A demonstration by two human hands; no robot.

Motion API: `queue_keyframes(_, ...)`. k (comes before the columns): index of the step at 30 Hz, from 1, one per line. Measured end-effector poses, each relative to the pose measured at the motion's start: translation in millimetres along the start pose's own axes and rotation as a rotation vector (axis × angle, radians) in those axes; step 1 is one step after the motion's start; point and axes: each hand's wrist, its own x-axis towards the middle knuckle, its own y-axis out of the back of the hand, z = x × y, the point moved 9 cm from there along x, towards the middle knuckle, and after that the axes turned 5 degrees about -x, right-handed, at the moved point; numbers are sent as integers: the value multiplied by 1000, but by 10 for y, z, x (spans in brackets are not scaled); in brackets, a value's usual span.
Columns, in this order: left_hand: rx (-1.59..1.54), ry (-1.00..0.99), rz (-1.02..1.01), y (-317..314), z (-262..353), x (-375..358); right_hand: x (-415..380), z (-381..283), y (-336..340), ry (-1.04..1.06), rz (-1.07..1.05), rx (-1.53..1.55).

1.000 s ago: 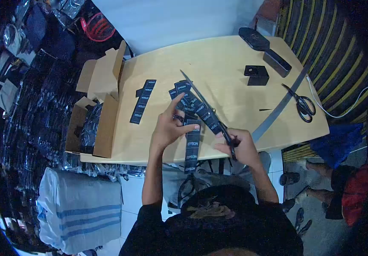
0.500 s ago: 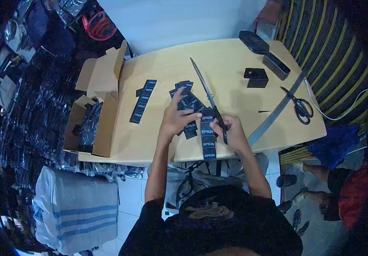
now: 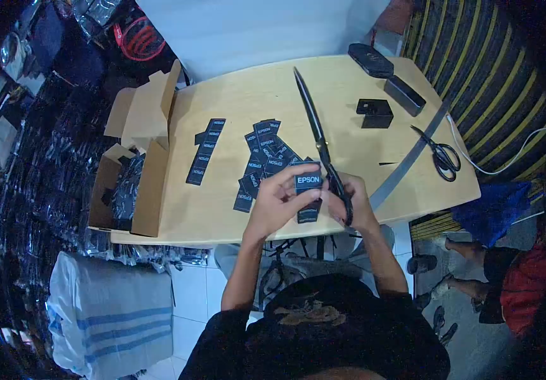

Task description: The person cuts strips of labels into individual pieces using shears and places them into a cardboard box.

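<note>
My left hand [image 3: 273, 209] pinches a black label strip [image 3: 308, 180] printed EPSON in white, fingers along its upper and lower sides. More of the strip hangs below, over the table's front edge. My right hand [image 3: 356, 199] is wrapped around the black handles of large scissors [image 3: 316, 120], whose blades look closed and point away from me. The fingers of that hand also come right up to the strip's right side. Just beyond my left hand lies a loose pile of similar label strips [image 3: 262, 163]. Farther left, another long label strip [image 3: 206, 152] lies partly over a dark piece.
An open cardboard box [image 3: 149, 190] full of dark labels stands at the table's left edge. At the right lie smaller black scissors [image 3: 442, 154], a long metal ruler [image 3: 406, 164], a black box [image 3: 374, 114] and black cases [image 3: 405, 96]. A person's legs [image 3: 469, 250] show at lower right.
My left hand has come down from the pile to grip the strip, which is now bent up or folded. The large scissors have swung more upright in my right hand.
</note>
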Motion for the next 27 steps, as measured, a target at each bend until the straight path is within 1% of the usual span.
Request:
queue_keyframes(1, -2, 0, 1, 8, 35, -25, -39, -73, 25, 83, 4, -37)
queue_keyframes(2, 55, -26, 8, 33, 99, -57, -71, -25, 84, 64, -62, -71)
queue_keyframes(3, 111, -50, 16, 55, 166, -90, -126, -23, 171, 60, -64, -74)
queue_keyframes(4, 275, -44, 55, 88, 225, -117, -209, -82, 204, 93, -112, -104)
queue_keyframes(5, 271, -41, 57, 72, 245, -129, -297, -142, 234, 126, -158, -133)
queue_keyframes(6, 220, -113, 110, 95, 329, -143, -373, -166, 329, 123, -160, -137)
queue_keyframes(7, 170, -185, 164, 118, 422, -161, -453, -154, 378, 79, -214, -150)
queue_keyframes(8, 253, -201, 167, 123, 528, -182, -526, -149, 373, 35, -268, -161)
queue_keyframes(11, 244, -220, 214, 156, 578, -182, -671, -297, 365, 28, -256, -156)
queue_keyframes(12, 272, -218, 214, 173, 600, -180, -696, -255, 413, 56, -231, -246)
queue_keyframes(13, 267, -218, 218, 195, 640, -185, -720, -256, 490, 53, -234, -250)
queue_keyframes(15, 293, -167, 161, 196, 670, -187, -832, -137, 525, -69, -420, -299)
queue_keyframes(17, 315, -207, 142, 224, 715, -168, -891, -157, 572, -65, -413, -348)
queue_keyframes(19, 256, -139, 95, 230, 647, -149, -955, -90, 615, -201, -406, -394)
queue_keyframes(20, 326, -123, 76, 253, 624, -147, -987, 1, 691, -171, -400, -386)
queue_keyframes(21, 325, -122, 75, 248, 643, -139, -967, -72, 690, -172, -399, -386)
queue_keyframes(23, 361, -93, -15, 146, 657, -115, -987, -200, 551, -233, -588, -433)
queue_keyframes(25, 381, -71, -57, 147, 592, -94, -951, -216, 549, -204, -575, -472)
queue_keyframes(27, 397, -30, -138, 93, 534, -68, -933, -264, 485, -166, -644, -510)
